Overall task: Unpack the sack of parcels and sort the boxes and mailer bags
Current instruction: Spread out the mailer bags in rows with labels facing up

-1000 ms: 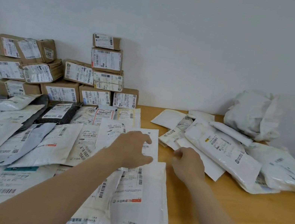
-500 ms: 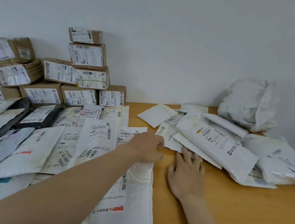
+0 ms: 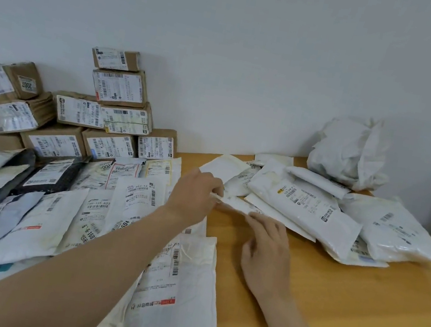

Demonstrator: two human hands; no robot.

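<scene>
Stacked brown cardboard boxes [image 3: 120,86] sit at ten o'clock, white plastic mailer bags [image 3: 42,222] fan flat at eight, a looser white heap [image 3: 312,209] at three, crumpled white sack [image 3: 346,151] at two.

A parcel sorting room. Labelled boxes [image 3: 120,86] stack against a bare wall [image 3: 259,41]; mailer bags [image 3: 304,208] cover the wooden table [image 3: 343,295]

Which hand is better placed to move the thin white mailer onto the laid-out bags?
Left, probably: the left hand pinches the mailer beside the laid-out bags; the right hand only touches it.
</scene>
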